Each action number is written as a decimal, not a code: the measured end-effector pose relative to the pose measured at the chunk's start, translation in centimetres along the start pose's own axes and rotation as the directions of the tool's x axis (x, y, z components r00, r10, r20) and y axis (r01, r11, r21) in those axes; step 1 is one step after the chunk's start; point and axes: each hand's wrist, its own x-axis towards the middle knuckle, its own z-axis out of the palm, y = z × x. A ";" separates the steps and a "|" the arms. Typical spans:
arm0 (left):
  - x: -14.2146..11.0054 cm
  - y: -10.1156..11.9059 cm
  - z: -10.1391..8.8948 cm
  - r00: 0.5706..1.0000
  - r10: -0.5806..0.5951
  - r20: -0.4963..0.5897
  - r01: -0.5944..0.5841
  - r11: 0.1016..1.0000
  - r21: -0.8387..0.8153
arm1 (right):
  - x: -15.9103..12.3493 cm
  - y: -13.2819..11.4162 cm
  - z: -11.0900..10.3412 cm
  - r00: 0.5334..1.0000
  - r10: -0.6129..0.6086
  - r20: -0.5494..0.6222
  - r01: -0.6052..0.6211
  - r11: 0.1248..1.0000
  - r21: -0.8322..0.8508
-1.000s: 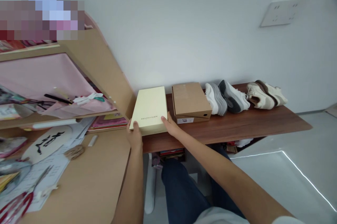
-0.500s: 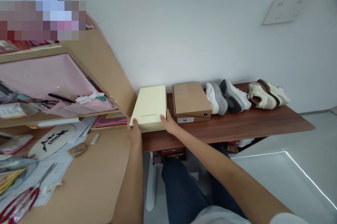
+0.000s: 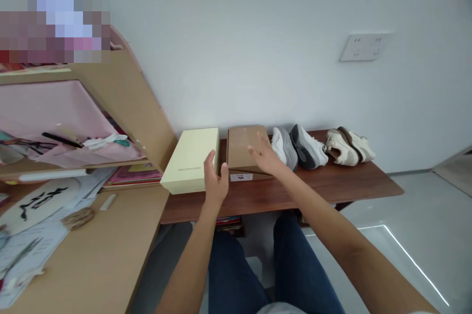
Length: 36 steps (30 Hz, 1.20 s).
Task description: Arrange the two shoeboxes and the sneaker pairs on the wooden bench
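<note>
A pale yellow shoe box (image 3: 190, 160) lies on the dark wooden bench (image 3: 332, 186), close to the light desk. Right of it stands a brown cardboard shoe box (image 3: 241, 149). My left hand (image 3: 216, 181) hovers open between the two boxes, near the brown box's front left corner. My right hand (image 3: 264, 156) is open with fingers spread over the brown box's right edge, touching or just above it. Neither hand grips anything.
A pair of grey and white sneakers (image 3: 300, 146) and a beige pair (image 3: 348, 146) sit further right on the bench. The light wooden desk (image 3: 96, 250) at left carries papers, twine and a pink shelf unit (image 3: 73, 122). My legs are below the bench.
Both hands have let go of the yellow box and moved right toward the brown box. The camera view has shifted right and slightly down.
</note>
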 end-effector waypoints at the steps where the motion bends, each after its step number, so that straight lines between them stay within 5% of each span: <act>1: 0.0 -0.4 0.9 0.998 -0.054 0.040 0.055 0.998 -0.022 | 0.1 1.0 -0.1 1.000 0.008 -0.015 -0.008 1.000 -0.025; 7: -0.3 -3.6 4.8 0.927 -0.361 0.100 0.369 0.926 -0.077 | 0.0 4.5 -0.1 0.995 0.087 -0.057 -0.092 0.991 -0.094; 14: -1.0 -4.6 6.0 0.783 -0.622 0.017 0.601 0.749 -0.278 | 0.3 5.5 0.4 0.987 0.158 0.001 -0.158 0.987 -0.035; 25: -0.8 -3.1 6.0 0.768 -0.638 0.045 0.616 0.718 -0.324 | -0.9 5.9 1.0 0.979 0.204 -0.011 -0.204 0.975 -0.093; 29: -0.4 -2.6 5.5 0.735 -0.678 -0.020 0.626 0.691 -0.361 | -1.2 5.9 0.5 0.974 0.224 -0.035 -0.226 0.973 -0.049; 34: 0.8 -1.6 4.5 0.775 -0.626 -0.084 0.540 0.726 -0.425 | -1.7 5.7 0.5 0.969 0.242 -0.051 -0.239 0.969 0.060; 36: 1.3 -0.9 4.1 0.748 -0.655 -0.107 0.540 0.694 -0.476 | -2.0 5.5 0.8 0.969 0.243 -0.053 -0.236 0.965 0.117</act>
